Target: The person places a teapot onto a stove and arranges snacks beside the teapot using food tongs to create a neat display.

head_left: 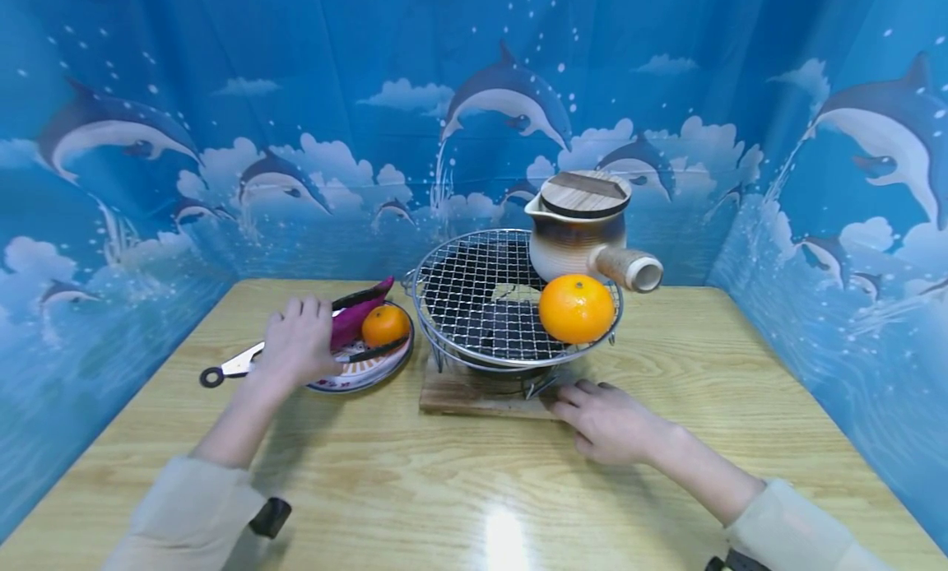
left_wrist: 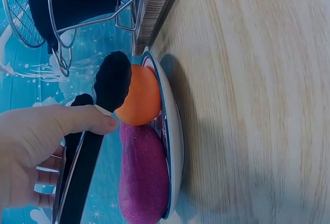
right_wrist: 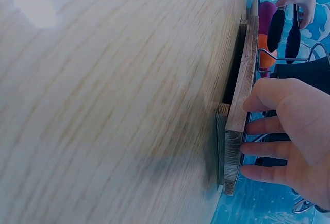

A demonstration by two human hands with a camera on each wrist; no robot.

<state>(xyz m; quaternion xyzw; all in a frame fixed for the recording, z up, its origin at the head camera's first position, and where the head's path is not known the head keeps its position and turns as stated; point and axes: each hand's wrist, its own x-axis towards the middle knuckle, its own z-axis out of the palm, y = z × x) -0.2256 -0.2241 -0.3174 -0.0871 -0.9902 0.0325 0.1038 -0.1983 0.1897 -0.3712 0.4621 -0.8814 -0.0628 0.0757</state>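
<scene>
My left hand [head_left: 299, 341] holds a pair of black-tipped tongs [left_wrist: 85, 170] above a patterned plate [head_left: 370, 379]. On that plate lie an orange [head_left: 385, 326] and a purple sweet potato [left_wrist: 144, 175]. The tongs' arms stand apart, with the orange between or just below their tips; contact cannot be told. My right hand [head_left: 611, 423] rests its fingertips at the right end of a wooden board [head_left: 481, 401], fingers loosely bent. A round wire grill [head_left: 481, 308] over a dark stove stands on the board.
On the grill's right side sit a second orange [head_left: 576, 309] and a side-handled clay teapot [head_left: 566, 246] with a wooden lid [head_left: 585, 192]. The pot's handle [head_left: 629, 268] sticks out past the rim. A blue dolphin curtain [head_left: 355, 102] hangs behind the wooden table [head_left: 415, 489].
</scene>
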